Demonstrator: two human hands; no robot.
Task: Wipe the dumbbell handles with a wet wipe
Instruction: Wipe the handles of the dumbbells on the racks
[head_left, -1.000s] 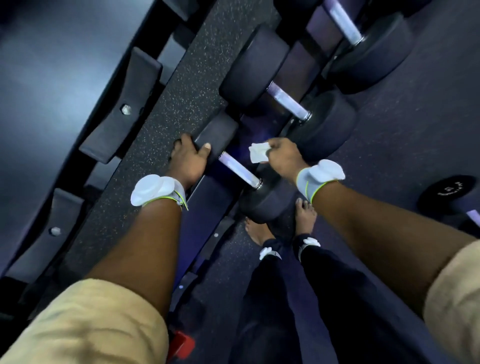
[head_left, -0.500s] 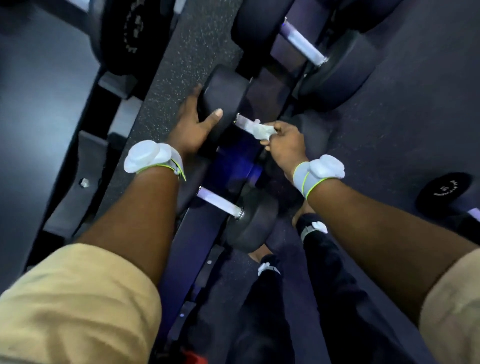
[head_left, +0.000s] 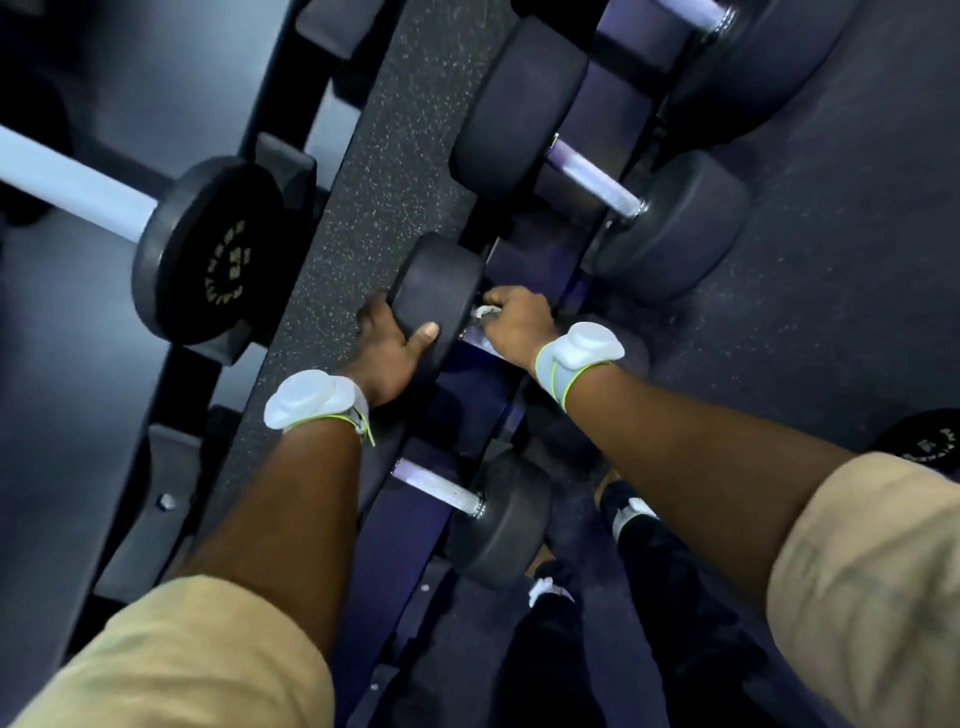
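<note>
A black dumbbell (head_left: 434, 280) lies on the rack at the middle of the view. My left hand (head_left: 387, 345) grips its near head, thumb across the front face. My right hand (head_left: 514, 325) is curled round the metal handle, with the white wet wipe (head_left: 484, 312) showing only as a small edge under the fingers. Most of the handle is hidden by that hand. A second dumbbell with a bare silver handle (head_left: 436, 486) lies closer to me. A third dumbbell's handle (head_left: 592, 179) shows farther off.
The speckled black rack shelf (head_left: 374, 171) runs diagonally left of the dumbbells. A larger dumbbell (head_left: 208, 249) sits on the upper tier at the left. Another weight (head_left: 930, 441) lies on the floor at the right edge. My feet (head_left: 623, 506) stand on the dark floor below.
The view has shifted along the rack. My right hand has slid the wipe up the handle toward the head held by my left hand, and now covers the handle.
</note>
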